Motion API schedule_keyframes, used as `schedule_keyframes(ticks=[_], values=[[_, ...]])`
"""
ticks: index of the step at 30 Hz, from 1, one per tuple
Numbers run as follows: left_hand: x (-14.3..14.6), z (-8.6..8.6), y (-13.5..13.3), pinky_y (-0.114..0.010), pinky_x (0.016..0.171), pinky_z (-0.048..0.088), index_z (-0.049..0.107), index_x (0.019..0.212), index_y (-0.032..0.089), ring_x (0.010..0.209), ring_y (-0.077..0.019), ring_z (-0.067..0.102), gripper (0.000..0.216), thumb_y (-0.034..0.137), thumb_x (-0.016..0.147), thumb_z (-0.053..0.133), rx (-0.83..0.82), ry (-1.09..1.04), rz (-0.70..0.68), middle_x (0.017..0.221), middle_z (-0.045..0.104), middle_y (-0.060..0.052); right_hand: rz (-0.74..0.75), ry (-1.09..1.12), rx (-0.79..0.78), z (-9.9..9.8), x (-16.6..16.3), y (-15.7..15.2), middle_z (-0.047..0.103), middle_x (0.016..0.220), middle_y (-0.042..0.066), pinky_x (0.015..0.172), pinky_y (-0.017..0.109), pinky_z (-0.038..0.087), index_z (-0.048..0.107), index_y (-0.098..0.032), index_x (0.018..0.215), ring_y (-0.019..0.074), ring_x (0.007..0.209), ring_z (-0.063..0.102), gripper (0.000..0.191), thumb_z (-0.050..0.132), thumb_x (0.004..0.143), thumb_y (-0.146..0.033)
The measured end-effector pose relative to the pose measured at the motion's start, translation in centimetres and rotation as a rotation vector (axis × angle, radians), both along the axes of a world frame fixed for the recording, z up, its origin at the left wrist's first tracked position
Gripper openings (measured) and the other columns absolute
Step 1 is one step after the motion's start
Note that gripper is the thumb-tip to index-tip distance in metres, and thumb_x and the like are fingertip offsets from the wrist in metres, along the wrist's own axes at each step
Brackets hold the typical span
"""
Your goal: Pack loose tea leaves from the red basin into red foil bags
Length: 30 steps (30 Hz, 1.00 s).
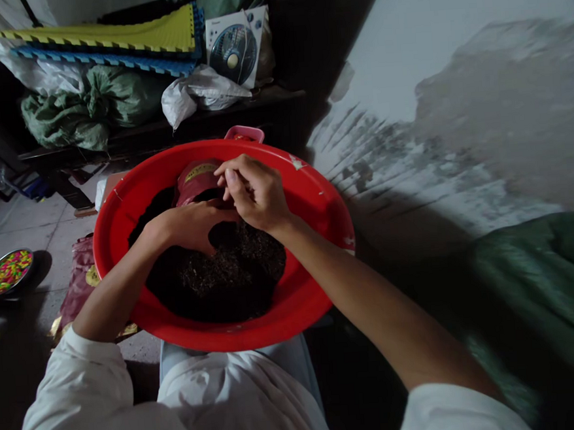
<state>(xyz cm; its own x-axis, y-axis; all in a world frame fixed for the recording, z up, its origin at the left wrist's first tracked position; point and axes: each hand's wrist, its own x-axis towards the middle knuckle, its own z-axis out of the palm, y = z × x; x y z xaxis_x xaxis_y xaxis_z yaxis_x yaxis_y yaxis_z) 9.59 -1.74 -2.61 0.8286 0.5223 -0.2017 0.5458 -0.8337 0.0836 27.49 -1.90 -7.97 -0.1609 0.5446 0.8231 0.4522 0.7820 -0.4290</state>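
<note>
A wide red plastic basin (320, 271) rests over my lap, with a heap of dark, crumbly loose material (213, 279) in it. At the far side of the heap lies a dark red bag (197, 180) with yellow print. My left hand (194, 225) is low over the heap, just in front of the bag, thumb and fingers spread around a dark gap; its fingertips are partly hidden. Above it my right hand (256, 191) is closed, fingers curled and thumb pressed in, beside the bag's right edge. What it pinches is too small to make out.
On the floor at left stand a metal bowl (10, 272) of bright coloured pieces and more dark red bags (78, 275). Behind are a shelf with foam mats (107, 37), green sacks (87, 104) and a box fan (236, 48). A peeling wall (480, 97) and green sack (547, 275) are right.
</note>
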Motion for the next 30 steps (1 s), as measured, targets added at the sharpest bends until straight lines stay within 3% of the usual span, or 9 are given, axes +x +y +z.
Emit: schedule_keyframes(ticks=[4, 12, 17, 20, 24, 30], values=[[-0.7, -0.1, 1.1, -0.034, 0.113, 0.049, 0.057, 0.152, 0.03, 0.131, -0.0265, 0.065, 0.077, 0.025, 0.078, 0.081, 0.036, 0.044, 0.119, 0.142, 0.069, -0.006, -0.094, -0.045, 0.023, 0.2, 0.3, 0.3, 0.068, 0.101, 0.008, 0.086, 0.04, 0.06, 0.066, -0.024, 0.111, 0.0201, 0.084, 0.066, 0.031, 0.043, 0.109, -0.044], [-1.0, -1.7, 2.1, -0.039, 0.12, 0.047, 0.061, 0.147, 0.028, 0.142, -0.029, 0.057, 0.068, 0.024, 0.081, 0.077, 0.226, -0.126, 0.32, 0.156, 0.059, -0.006, -0.142, -0.078, -0.042, -0.5, 0.8, 1.4, 0.066, 0.105, 0.007, 0.084, 0.041, 0.061, 0.066, -0.024, 0.113, 0.0186, 0.078, 0.061, 0.023, 0.048, 0.106, -0.037], [-0.2, -2.4, 2.0, -0.042, 0.108, 0.057, 0.062, 0.145, 0.02, 0.13, -0.0325, 0.067, 0.061, 0.015, 0.084, 0.068, 0.279, -0.167, 0.437, 0.144, 0.067, -0.013, -0.128, -0.08, -0.035, -0.6, 0.6, 1.4, 0.065, 0.105, 0.007, 0.083, 0.041, 0.061, 0.066, -0.024, 0.113, 0.0186, 0.078, 0.061, 0.022, 0.048, 0.105, -0.034], [0.0, -2.9, 2.4, -0.043, 0.103, 0.06, 0.063, 0.145, 0.017, 0.122, -0.0338, 0.071, 0.058, 0.014, 0.087, 0.065, 0.293, -0.161, 0.462, 0.136, 0.071, -0.016, -0.122, -0.083, -0.038, -0.6, 0.5, 1.3, 0.064, 0.103, 0.007, 0.082, 0.04, 0.061, 0.066, -0.024, 0.111, 0.0185, 0.077, 0.06, 0.019, 0.05, 0.104, -0.032], [0.0, -3.9, 3.1, -0.044, 0.103, 0.059, 0.059, 0.149, 0.015, 0.124, -0.0353, 0.07, 0.062, 0.012, 0.088, 0.062, 0.308, -0.177, 0.455, 0.143, 0.066, -0.018, -0.117, -0.102, -0.044, -0.8, 0.3, 1.4, 0.063, 0.103, 0.007, 0.084, 0.039, 0.061, 0.065, -0.023, 0.11, 0.0179, 0.078, 0.061, 0.016, 0.051, 0.103, -0.028], [0.2, -4.0, 3.4, -0.044, 0.104, 0.059, 0.063, 0.142, 0.011, 0.121, -0.0328, 0.071, 0.048, 0.016, 0.095, 0.056, 0.334, -0.211, 0.54, 0.138, 0.069, -0.02, -0.157, -0.192, -0.064, -1.5, 0.4, 1.5, 0.06, 0.113, 0.009, 0.094, 0.044, 0.06, 0.066, -0.024, 0.116, 0.0234, 0.096, 0.065, 0.023, 0.067, 0.097, -0.037]])
